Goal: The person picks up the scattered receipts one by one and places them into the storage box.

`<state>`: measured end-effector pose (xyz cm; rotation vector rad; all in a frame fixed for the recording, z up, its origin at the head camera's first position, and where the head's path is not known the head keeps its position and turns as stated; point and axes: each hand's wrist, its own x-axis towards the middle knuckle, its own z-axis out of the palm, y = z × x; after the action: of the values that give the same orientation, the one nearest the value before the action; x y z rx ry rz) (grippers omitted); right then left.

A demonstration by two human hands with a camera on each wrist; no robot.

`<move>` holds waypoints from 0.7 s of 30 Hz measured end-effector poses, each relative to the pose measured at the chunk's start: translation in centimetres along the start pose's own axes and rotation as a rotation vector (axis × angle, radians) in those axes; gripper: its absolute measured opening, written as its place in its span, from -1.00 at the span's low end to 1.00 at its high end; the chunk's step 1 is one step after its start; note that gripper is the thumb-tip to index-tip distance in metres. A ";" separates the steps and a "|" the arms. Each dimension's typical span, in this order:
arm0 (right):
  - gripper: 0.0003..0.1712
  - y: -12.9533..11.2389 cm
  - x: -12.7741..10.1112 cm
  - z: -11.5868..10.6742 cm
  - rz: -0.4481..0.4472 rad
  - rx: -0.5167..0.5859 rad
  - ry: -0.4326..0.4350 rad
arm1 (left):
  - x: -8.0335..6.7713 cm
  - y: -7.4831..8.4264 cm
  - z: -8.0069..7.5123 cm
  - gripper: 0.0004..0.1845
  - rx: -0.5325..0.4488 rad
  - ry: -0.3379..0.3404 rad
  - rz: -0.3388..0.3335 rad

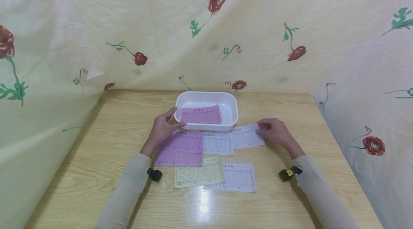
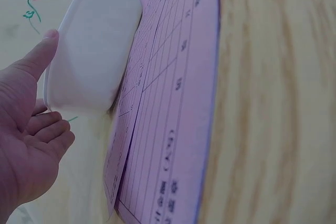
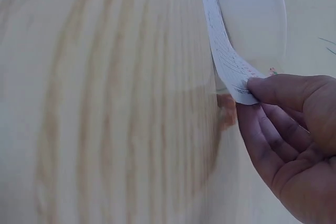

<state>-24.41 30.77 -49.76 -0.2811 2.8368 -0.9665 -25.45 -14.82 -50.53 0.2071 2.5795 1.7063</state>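
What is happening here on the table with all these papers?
A person sits at a wooden table with paper forms spread out. The left hand touches the white tray, which holds a purple form. The right hand pinches the edge of a white form. More purple, white and yellow forms lie in front of the tray.

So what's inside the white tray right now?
The white tray holds a purple form lying flat on its floor, printed side up. Whether more slips lie beneath it cannot be seen. The left hand touches the tray's near left corner.
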 end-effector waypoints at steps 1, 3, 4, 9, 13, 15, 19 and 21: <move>-0.68 0.0 -0.1 -0.1 -0.003 0.006 -0.001 | 0.0 0.0 0.0 0.04 0.000 0.000 0.001; -0.68 0.1 -0.3 -0.2 0.006 0.014 0.001 | 0.0 0.0 0.0 0.04 0.000 0.000 0.001; -0.68 0.1 -0.4 -0.3 0.012 0.019 0.005 | 0.0 0.0 0.0 0.04 0.000 0.000 0.002; -0.62 0.3 -1.1 -0.8 0.033 0.039 0.021 | 0.0 0.1 0.1 0.03 0.004 0.006 0.006; -0.57 0.4 -1.6 -1.2 0.040 0.070 0.035 | 0.0 0.1 0.1 0.02 0.001 0.004 0.005; -0.56 0.4 -1.8 -1.5 0.040 0.082 0.043 | 0.0 0.1 0.1 0.02 0.000 0.002 0.001; -0.57 0.3 -2.1 -1.9 0.034 0.088 0.062 | 0.0 -0.1 0.1 0.01 -0.004 0.001 -0.007; -0.56 0.2 -2.4 -2.0 0.031 0.090 0.070 | 0.0 -0.1 0.1 0.01 -0.006 0.000 -0.009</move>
<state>-22.50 32.61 -48.11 -0.1965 2.8408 -1.1157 -25.45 -14.75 -50.65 0.1950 2.5706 1.7109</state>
